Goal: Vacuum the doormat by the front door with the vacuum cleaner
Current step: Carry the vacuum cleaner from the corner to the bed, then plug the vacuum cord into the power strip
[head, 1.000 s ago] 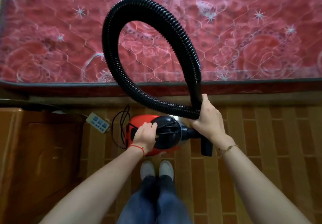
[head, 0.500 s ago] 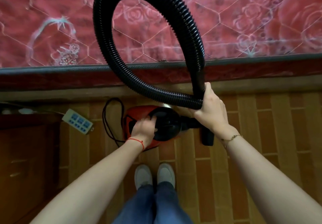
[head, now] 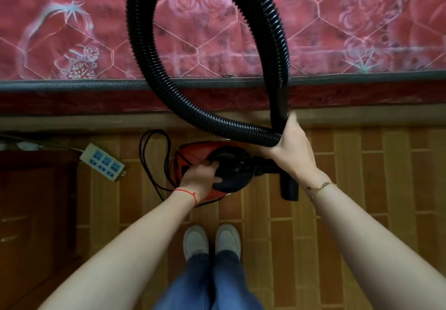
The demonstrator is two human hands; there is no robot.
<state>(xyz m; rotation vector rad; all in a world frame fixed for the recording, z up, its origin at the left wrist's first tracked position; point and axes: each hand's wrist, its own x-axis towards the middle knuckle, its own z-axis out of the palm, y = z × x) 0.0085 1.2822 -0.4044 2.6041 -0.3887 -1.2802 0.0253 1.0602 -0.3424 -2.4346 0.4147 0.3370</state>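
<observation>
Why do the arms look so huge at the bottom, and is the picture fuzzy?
Head view: the wide-angle lens stretches the near forearms, so the left hand and right hand look small; the hose looks sharp; the cabinet sits in dim shadow; the mattress is slightly soft.

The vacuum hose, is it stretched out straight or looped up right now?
Looped. The hose arcs up over the mattress and curls back down to cross itself where the right hand grips both passes.

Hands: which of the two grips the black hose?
The right hand, with the gold bracelet, grips the looped hose. The left hand, with the red string, holds the vacuum cleaner.
</observation>
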